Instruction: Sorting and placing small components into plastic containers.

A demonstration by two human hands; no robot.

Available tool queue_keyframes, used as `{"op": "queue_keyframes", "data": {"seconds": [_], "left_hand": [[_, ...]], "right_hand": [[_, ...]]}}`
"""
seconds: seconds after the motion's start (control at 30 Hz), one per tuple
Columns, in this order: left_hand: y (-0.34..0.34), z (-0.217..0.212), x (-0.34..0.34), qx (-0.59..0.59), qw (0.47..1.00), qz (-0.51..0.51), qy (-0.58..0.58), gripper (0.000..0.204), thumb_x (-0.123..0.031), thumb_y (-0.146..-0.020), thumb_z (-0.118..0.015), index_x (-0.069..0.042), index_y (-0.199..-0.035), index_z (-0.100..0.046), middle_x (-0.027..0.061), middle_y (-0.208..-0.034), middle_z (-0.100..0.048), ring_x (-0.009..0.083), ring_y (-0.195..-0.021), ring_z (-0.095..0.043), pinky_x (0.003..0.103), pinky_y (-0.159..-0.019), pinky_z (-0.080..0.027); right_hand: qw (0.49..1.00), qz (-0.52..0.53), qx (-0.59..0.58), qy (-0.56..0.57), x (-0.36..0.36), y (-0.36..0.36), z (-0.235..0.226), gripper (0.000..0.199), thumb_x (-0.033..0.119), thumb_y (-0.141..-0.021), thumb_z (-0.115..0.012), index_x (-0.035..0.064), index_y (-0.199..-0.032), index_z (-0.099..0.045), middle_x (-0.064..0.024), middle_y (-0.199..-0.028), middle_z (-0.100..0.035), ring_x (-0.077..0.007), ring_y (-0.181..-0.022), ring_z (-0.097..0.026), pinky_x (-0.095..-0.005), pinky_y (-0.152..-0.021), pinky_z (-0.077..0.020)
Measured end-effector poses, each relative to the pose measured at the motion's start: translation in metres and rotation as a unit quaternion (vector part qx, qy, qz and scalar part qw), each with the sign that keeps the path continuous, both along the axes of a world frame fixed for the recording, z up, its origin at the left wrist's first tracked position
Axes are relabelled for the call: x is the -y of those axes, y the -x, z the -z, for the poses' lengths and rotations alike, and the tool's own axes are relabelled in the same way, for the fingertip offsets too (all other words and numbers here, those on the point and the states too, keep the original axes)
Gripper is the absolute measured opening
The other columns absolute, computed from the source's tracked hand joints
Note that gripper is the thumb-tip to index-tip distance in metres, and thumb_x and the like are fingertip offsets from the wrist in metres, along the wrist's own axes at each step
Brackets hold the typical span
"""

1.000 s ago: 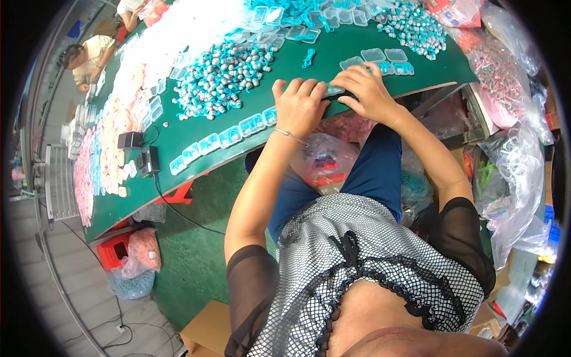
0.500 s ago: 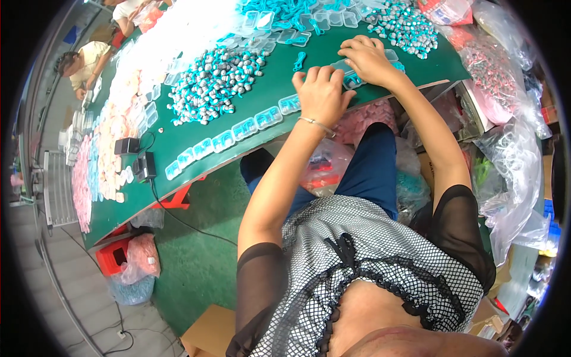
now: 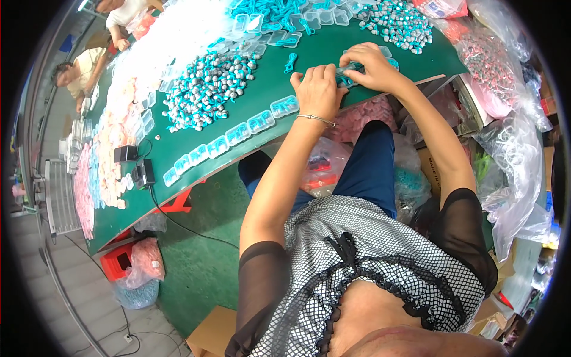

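A small clear plastic box with teal cord in it sits between my two hands at the table's near edge. My left hand has its fingers curled over the box's left end, thumb toward me. From the other side, my right hand bends its fingers round the same box and partly hides it. Left of my left hand runs a row of similar boxes with teal cords inside, the closest being a clear box. A single teal cord loop lies just beyond my left hand. Another box shows past my right hand.
On the green table lie a heap of silver-and-teal pieces, a second such heap and teal cords. Two black devices with a cable stand at left. Plastic bags crowd the right. Two people sit at far left.
My right hand has drawn closer to my left, its fingers curling round a box. The view has shifted slightly.
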State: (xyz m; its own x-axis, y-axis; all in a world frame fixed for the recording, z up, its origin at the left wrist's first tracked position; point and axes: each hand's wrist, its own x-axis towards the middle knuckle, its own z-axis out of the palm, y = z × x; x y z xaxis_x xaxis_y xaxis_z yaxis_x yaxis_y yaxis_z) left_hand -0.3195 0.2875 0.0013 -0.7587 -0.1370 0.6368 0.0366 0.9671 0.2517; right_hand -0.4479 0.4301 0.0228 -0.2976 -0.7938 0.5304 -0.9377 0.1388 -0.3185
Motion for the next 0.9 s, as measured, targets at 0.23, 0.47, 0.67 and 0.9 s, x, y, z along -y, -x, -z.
{"op": "queue_keyframes", "data": {"seconds": [0.23, 0.47, 0.67, 0.9], "left_hand": [[0.006, 0.003, 0.007, 0.023, 0.998, 0.024, 0.048, 0.019, -0.026, -0.077, -0.071, -0.014, -0.091, -0.068, -0.0004, -0.089, -0.067, 0.0185, -0.088, -0.061, 0.045, -0.085, -0.035], [0.002, 0.003, 0.014, 0.063, 0.995, 0.061, 0.050, 0.025, -0.024, -0.071, -0.075, -0.014, -0.092, -0.067, -0.0005, -0.090, -0.067, 0.0179, -0.087, -0.061, 0.045, -0.083, -0.036], [-0.019, -0.015, 0.019, 0.029, 0.989, 0.048, 0.135, 0.032, -0.023, -0.070, -0.075, -0.015, -0.099, -0.066, -0.0004, -0.099, -0.066, 0.0185, -0.092, -0.061, 0.047, -0.088, -0.035], [-0.021, -0.007, 0.021, 0.033, 0.992, 0.038, 0.118, 0.037, -0.026, -0.072, -0.075, -0.012, -0.104, -0.063, 0.0014, -0.101, -0.066, 0.0196, -0.095, -0.060, 0.047, -0.088, -0.034]], "right_hand": [[0.989, 0.047, -0.138, -0.017, -0.009, -0.012, 0.021, 0.034, 0.017, -0.072, -0.073, 0.0132, -0.105, -0.063, -0.0046, -0.099, -0.062, -0.0222, -0.104, -0.055, -0.0486, -0.099, -0.0317], [0.992, 0.032, -0.118, -0.026, -0.008, -0.015, 0.017, 0.028, 0.018, -0.075, -0.071, 0.0127, -0.101, -0.064, -0.0042, -0.098, -0.062, -0.0216, -0.104, -0.055, -0.0479, -0.098, -0.0319], [0.987, 0.132, -0.088, -0.014, -0.018, 0.034, 0.002, 0.023, 0.026, -0.083, -0.063, 0.0180, -0.105, -0.066, 0.0017, -0.109, -0.063, -0.0180, -0.110, -0.053, -0.0456, -0.098, -0.0297], [0.993, 0.087, -0.029, -0.068, -0.016, 0.015, -0.011, 0.034, 0.021, -0.078, -0.066, 0.0151, -0.111, -0.065, -0.0039, -0.114, -0.061, -0.0238, -0.114, -0.051, -0.0452, -0.098, -0.0318]]}}
